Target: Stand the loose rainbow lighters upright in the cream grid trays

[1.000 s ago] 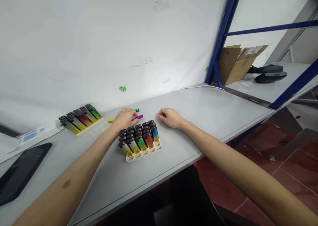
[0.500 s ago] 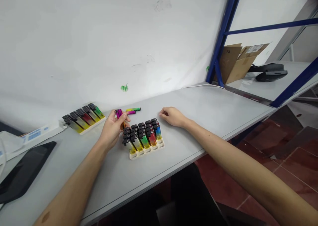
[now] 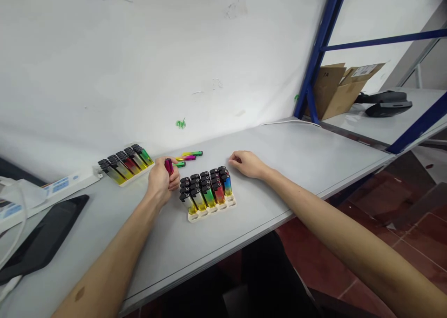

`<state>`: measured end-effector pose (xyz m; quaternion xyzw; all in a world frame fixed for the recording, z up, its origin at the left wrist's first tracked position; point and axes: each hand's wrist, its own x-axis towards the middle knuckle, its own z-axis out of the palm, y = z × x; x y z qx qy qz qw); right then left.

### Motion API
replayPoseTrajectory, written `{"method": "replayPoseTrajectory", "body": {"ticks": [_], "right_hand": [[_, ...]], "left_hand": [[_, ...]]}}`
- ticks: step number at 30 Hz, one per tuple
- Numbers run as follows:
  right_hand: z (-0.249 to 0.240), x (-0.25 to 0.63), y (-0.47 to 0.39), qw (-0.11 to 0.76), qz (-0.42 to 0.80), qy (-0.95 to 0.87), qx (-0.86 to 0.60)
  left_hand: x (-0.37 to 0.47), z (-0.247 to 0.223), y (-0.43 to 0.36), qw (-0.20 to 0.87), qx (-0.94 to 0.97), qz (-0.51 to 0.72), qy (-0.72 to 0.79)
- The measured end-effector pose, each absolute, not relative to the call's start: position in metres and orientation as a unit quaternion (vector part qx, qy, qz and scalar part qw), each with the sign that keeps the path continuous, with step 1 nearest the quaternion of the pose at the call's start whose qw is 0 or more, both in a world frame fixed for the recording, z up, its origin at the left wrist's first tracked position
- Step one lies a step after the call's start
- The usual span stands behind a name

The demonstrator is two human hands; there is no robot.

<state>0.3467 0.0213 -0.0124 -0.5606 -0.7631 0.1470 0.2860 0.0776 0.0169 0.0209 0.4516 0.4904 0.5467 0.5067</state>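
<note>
My left hand (image 3: 162,179) is closed round a purple lighter (image 3: 169,166), whose end sticks out above the fingers. Just right of it and nearer me, a cream rack (image 3: 213,213) holds several rows of lighters with black tops and yellow, green, red and blue bodies. Its front row of holes has no lighters in it. Behind the left hand, a few loose green and purple lighters (image 3: 189,158) lie on the table. My right hand (image 3: 247,164) rests on the table behind the rack's right end, fingers loosely curled, with nothing visible in them.
A second rack of lighters (image 3: 127,164) stands at the left by the wall. A white power strip (image 3: 73,180) and a dark tablet-like device (image 3: 45,236) lie farther left. A blue metal frame (image 3: 319,52) rises at the right, with a cardboard box (image 3: 337,92) beyond it.
My left hand has drawn back from the rack's corner and turned, and the purple lighter sits deeper in its grip. Another green lighter shows beside it. My right hand stays put.
</note>
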Motion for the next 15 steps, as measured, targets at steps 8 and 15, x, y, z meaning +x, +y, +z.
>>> {"method": "replayPoseTrajectory", "body": {"ticks": [8,15], "right_hand": [[-0.0094,0.3465,0.0194,0.285,0.147,-0.764,-0.560],[-0.0111,0.3468,0.0201,0.286,0.151,-0.764,-0.558]], "left_hand": [[0.0788,0.0180,0.0163,0.492,0.463,0.539,0.503],[0.0801,0.0153,0.0162,0.478,0.487,0.520,0.514]]}}
